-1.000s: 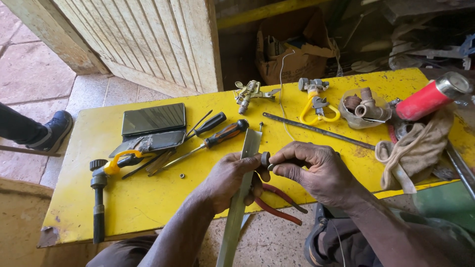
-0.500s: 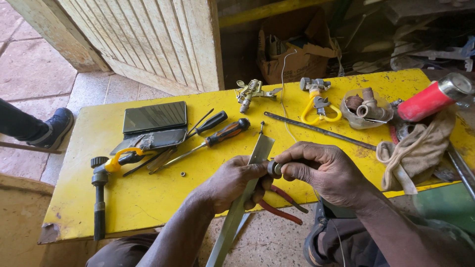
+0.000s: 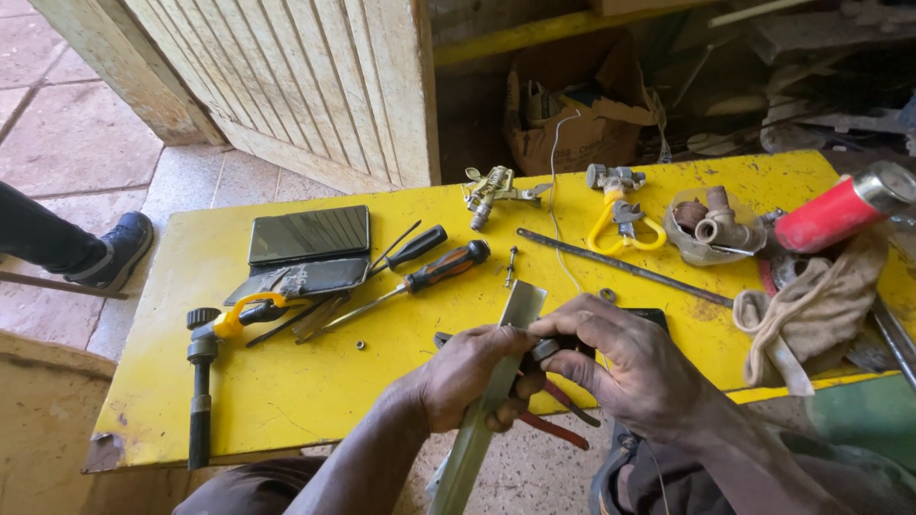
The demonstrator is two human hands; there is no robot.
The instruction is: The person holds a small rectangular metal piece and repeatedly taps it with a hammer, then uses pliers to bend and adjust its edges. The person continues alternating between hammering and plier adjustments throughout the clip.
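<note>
Your left hand grips the metal strip at the table's 6 o'clock edge while your right hand pinches a small fitting against it; a slip could drop the fitting or jab the pliers beneath.

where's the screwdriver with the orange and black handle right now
In the head view the orange-and-black screwdriver lies on the yellow table, left of centre, just right of the dark tablet and beyond the left hand.

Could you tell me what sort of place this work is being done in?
Probably a small repair workshop by an open doorway. A worn yellow table carries screwdrivers, brass valve fittings and a rag, while the left hand and right hand work on a metal strip.
</note>
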